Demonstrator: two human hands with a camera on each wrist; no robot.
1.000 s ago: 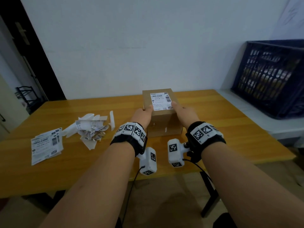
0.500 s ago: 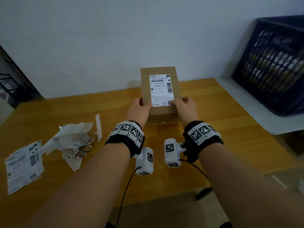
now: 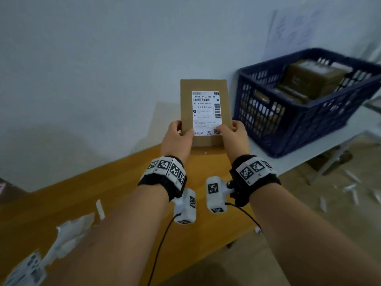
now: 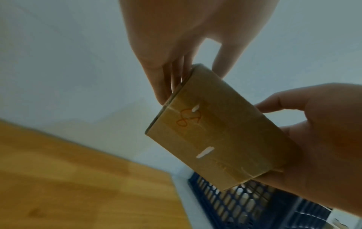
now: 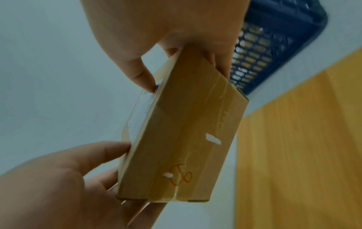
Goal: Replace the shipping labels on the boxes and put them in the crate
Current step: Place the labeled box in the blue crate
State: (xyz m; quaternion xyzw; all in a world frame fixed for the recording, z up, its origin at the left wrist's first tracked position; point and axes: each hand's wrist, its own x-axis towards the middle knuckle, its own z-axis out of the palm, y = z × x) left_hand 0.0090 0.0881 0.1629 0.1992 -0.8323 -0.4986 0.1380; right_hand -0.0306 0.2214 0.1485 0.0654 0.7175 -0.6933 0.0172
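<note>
A brown cardboard box is in the air above the table's far right corner, its white shipping label facing me. My left hand grips its lower left edge, thumb on the front. My right hand grips the lower right edge, thumb on the label's corner. From the left wrist, the box's taped underside shows a red scribble. The right wrist view shows the same box side. The dark blue crate stands just right of the box and holds several brown boxes.
The crate sits on a white bench beside the wooden table. Torn label scraps and a stack of fresh labels lie at the table's left. Paper strips litter the floor. A white wall is close behind.
Both hands have lifted the box off the table and carried it up and right, close to the crate. The box now stands tilted with its label towards me.
</note>
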